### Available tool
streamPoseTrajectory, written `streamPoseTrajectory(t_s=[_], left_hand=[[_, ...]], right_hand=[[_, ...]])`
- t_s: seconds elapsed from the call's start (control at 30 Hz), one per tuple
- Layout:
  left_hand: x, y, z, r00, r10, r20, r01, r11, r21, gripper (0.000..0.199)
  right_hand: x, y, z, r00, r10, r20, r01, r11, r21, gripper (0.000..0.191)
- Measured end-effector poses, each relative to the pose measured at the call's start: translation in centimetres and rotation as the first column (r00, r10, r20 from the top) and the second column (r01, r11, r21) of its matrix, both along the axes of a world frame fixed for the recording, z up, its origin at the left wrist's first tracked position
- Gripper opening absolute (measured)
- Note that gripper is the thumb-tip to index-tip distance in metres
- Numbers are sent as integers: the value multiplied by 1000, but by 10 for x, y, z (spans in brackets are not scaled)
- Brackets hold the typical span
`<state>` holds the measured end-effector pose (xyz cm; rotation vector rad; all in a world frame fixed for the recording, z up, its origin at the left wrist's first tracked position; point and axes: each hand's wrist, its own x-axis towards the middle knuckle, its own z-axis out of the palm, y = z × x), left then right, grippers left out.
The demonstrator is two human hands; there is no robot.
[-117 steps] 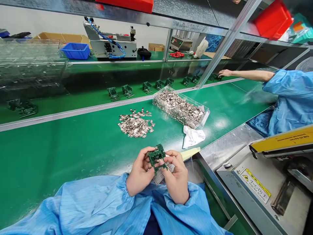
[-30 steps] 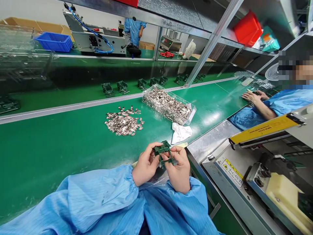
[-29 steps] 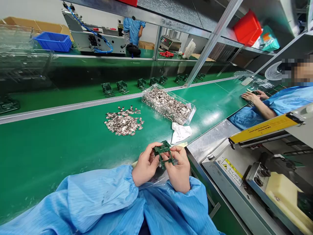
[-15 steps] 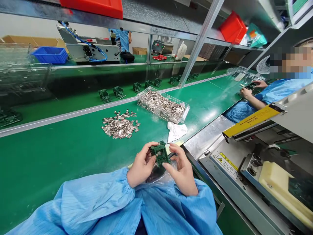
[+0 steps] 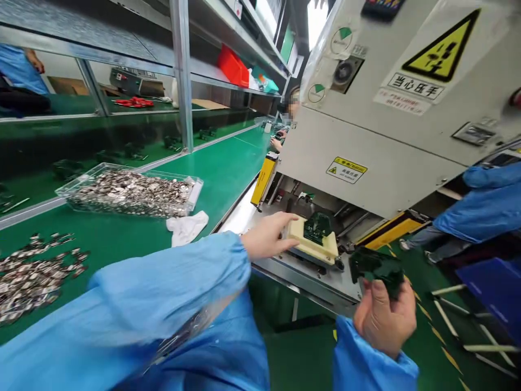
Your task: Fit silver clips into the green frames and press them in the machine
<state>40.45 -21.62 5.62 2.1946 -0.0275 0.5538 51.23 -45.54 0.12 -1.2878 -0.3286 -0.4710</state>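
My left hand [image 5: 268, 235] reaches to the left side of a cream fixture block [image 5: 328, 251], thumb and fingers apart and nothing visible between them. Whether its fingertips touch the block I cannot tell. Seated in that fixture is a dark green moulded plastic part [image 5: 317, 228]. To the right of the fixture, my right hand [image 5: 385, 317] grips another dark green plastic part [image 5: 378, 269], slightly blurred, with the thumb on its near side. A grey press machine [image 5: 337, 157] with warning labels stands over the fixture.
On the green bench [image 5: 232, 157] at left are a clear tray [image 5: 195, 195] of small metal pieces, a loose metal pile [image 5: 36, 277] and a white cloth [image 5: 187, 227]. Yellow guards [image 5: 264, 180] flank the press opening. A person in blue [image 5: 484, 212] is at right, near a blue seat [image 5: 494, 288].
The view has swung right from the bench to the press. Both hands held a green part together before; now they are apart, the left by the fixture, the right holding a green part.
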Motion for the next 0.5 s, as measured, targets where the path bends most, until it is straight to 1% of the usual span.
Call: streamPoseTrajectory(t_s=[0.03,0.1,0.13,0.17,0.2,0.23,0.27,0.3,0.33,0.37,0.43,0.5], left_hand=[[27,-6,1,1000,-2,6,2,1000,-7,63],[69,-16,2,1000,-1,-13,0,998,-61,71],[84,-19,2,1000,-6,-24,4,996,-93,71],[93,-20,3,1000,-8,-29,4,993,-121,70],[98,-20,3,1000,-3,-27,-1,990,-139,70],[97,-18,4,1000,11,-16,-13,987,-161,71],[91,-14,4,1000,30,-1,-30,979,-199,73],[79,-9,3,999,48,10,-44,967,-251,77],[64,-3,2,998,58,15,-51,949,-312,79],[44,5,0,998,60,7,-53,927,-372,78],[-3,20,-6,998,37,-56,-58,891,-451,72],[-51,35,-19,984,23,-179,-103,886,-451,64]], right_hand=[[9,-9,1,999,-49,-23,49,999,6,63],[22,-19,5,999,-26,-32,24,998,-64,66],[27,-19,8,1000,0,-20,-2,994,-105,68],[31,-17,11,1000,23,0,-23,989,-145,69],[35,-13,15,999,48,21,-43,981,-188,70],[39,-6,19,997,71,42,-59,971,-230,72],[44,2,23,993,100,59,-80,958,-274,73],[50,11,27,988,141,70,-111,939,-326,74],[56,21,30,979,190,78,-145,909,-391,75],[62,31,34,966,244,80,-180,866,-467,75],[73,48,39,934,352,61,-240,744,-624,71],[82,61,42,895,447,2,-302,607,-735,68]])
